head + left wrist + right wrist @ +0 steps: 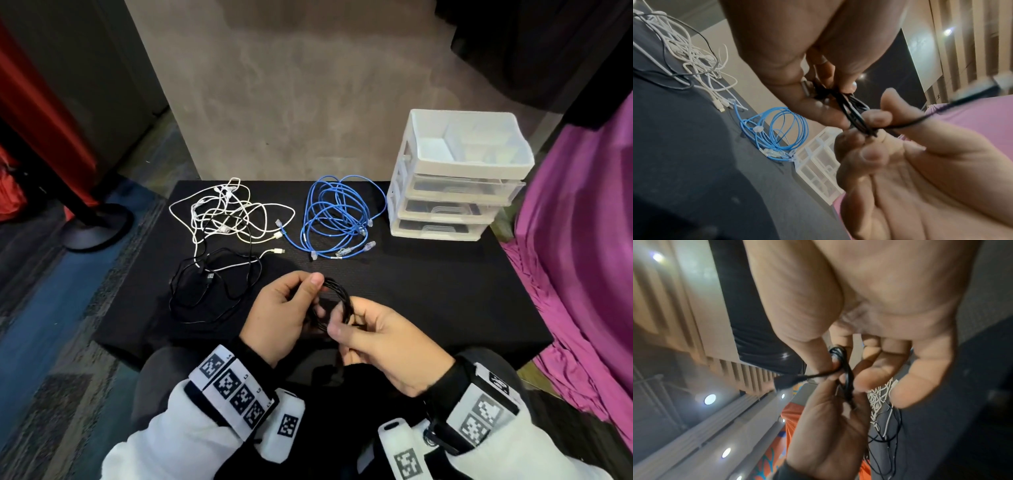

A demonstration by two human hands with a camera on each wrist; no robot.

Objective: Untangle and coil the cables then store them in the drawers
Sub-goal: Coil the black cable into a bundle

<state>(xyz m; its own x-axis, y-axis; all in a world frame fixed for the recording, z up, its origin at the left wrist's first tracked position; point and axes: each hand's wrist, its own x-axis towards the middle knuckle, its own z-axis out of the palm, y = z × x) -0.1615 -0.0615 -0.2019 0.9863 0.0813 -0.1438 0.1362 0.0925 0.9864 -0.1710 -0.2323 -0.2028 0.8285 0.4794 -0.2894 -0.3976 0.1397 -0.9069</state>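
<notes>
Black table (428, 291), three drawers (445, 209) (all closed), both hands' grips, left (281, 315) and right (383, 342), pinching one black coil (339, 298)

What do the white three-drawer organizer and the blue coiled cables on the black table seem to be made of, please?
The white three-drawer organizer looks like moulded plastic: an opaque, smooth white frame with see-through drawer fronts showing dark interiors. The blue coiled cables look jacketed in smooth, slightly glossy plastic or rubber, bending in soft loops, with clear plastic-looking plugs at the ends. The jackets' exact material cannot be told.
</notes>
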